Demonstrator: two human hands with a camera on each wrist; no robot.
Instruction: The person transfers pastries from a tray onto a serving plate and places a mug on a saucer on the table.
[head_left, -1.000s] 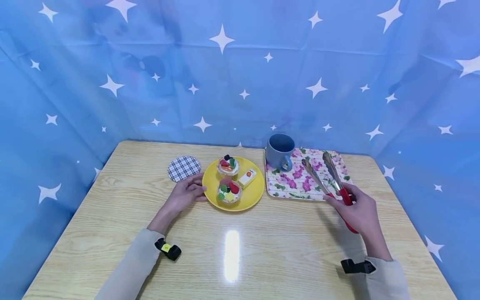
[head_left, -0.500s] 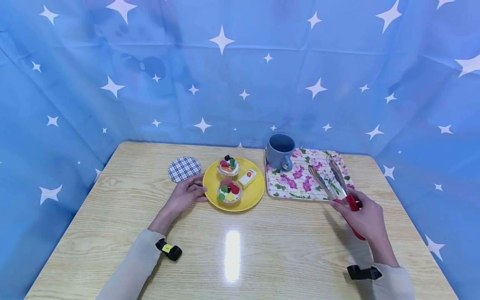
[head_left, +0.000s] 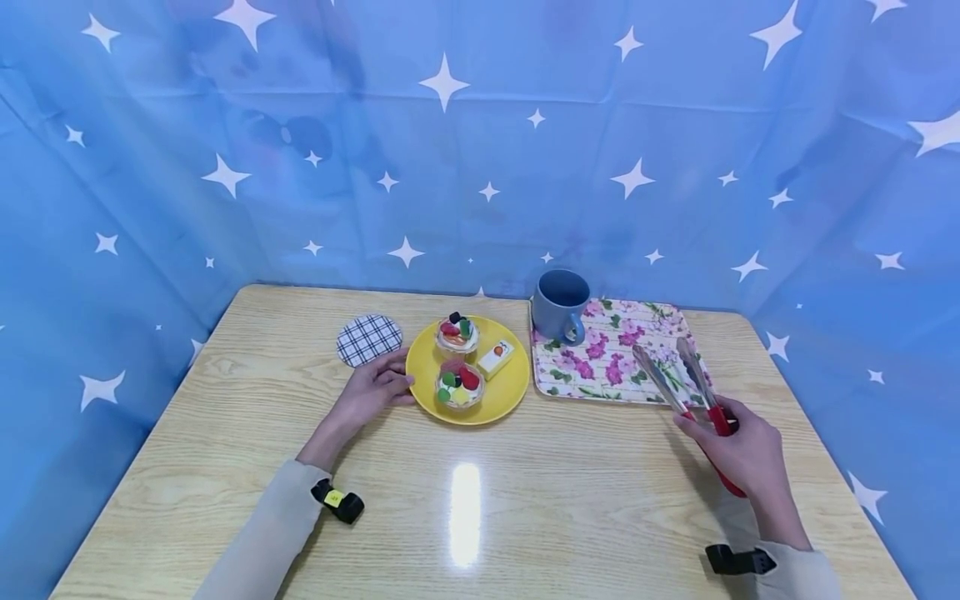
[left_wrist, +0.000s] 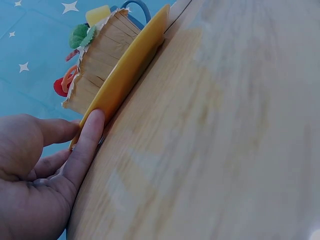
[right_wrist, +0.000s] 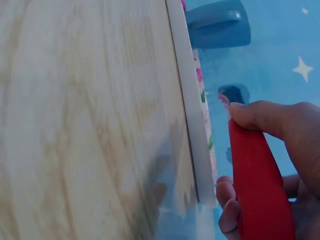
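Observation:
My left hand (head_left: pixel 367 393) pinches the left rim of a yellow plate (head_left: pixel 501 402), thumb and fingers on either side of its edge in the left wrist view. On the plate sit two fruit-topped cupcakes, a front one (head_left: pixel 460 387) and a back one (head_left: pixel 456 335), beside a small white-and-yellow cake block (head_left: pixel 495 359). A pair of metal tongs (head_left: pixel 660 385) with red handles is in my right hand (head_left: pixel 744 446), raised over the table with its tips spread apart. Those tips overlap the right part of a floral tray (head_left: pixel 592 385) in the head view.
A blue-grey mug (head_left: pixel 557 315) stands on the tray's left end, handle toward the front right. Left of the plate lies a round checked coaster (head_left: pixel 367 340). A blue star-patterned curtain (head_left: pixel 480 150) hangs behind the wooden table (head_left: pixel 375 517).
My right hand has moved right and toward the front with the tongs, whose tips have shifted the same way across the tray. My left hand and the plate have stayed put.

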